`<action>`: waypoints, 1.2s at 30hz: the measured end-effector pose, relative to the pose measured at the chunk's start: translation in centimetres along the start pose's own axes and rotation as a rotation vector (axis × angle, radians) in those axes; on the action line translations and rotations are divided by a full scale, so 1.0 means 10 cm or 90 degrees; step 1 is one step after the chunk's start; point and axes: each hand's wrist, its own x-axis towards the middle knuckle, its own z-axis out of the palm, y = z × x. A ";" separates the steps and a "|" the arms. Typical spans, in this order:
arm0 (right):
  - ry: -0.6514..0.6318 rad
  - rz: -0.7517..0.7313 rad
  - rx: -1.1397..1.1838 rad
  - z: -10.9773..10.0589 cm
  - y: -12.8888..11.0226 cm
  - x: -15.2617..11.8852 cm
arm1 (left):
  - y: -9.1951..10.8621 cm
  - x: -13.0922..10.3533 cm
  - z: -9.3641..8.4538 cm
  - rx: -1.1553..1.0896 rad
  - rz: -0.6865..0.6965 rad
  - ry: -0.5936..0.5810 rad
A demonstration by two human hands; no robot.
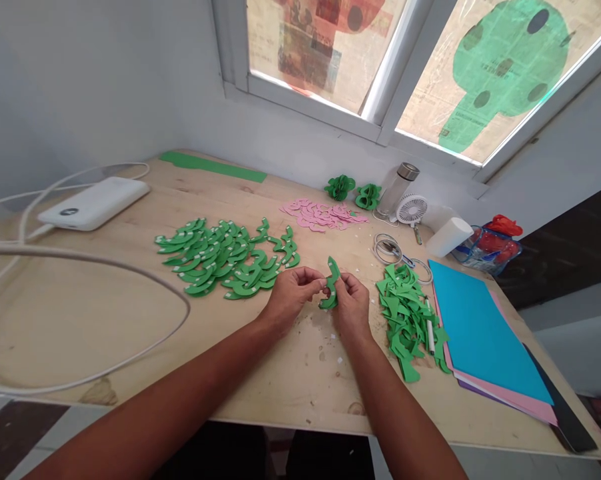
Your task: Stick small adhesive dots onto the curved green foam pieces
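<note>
A curved green paper cutout with small white squares on it is held up over the table. My right hand grips its right side, thumb pressed on the paper. My left hand is closed in a pinch, fingertips touching the cutout's left edge; what sits between them is too small to tell. Left of my hands lies a spread pile of similar green cutouts, many bearing white squares. To the right is a heap of green paper scraps with a white pen on it.
Pink cutouts, green paper flowers, a bottle and a small fan stand toward the wall. Scissors lie by a tape roll. Blue paper is at right, a white power bank and cable at left.
</note>
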 end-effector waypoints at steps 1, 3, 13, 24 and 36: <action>0.000 0.001 0.000 0.00 0.00 0.00 | 0.00 0.00 0.00 -0.004 -0.002 0.001; -0.002 0.003 0.000 -0.01 0.00 0.01 | -0.01 0.00 0.00 -0.008 -0.005 0.004; 0.006 -0.003 0.005 0.01 -0.03 0.00 | -0.05 0.01 0.00 -0.006 0.002 0.019; 0.012 -0.016 0.007 0.02 -0.05 -0.01 | -0.04 0.00 0.02 0.004 0.017 0.032; 0.008 -0.038 0.008 0.02 -0.09 -0.03 | -0.02 -0.04 0.04 0.045 0.053 0.043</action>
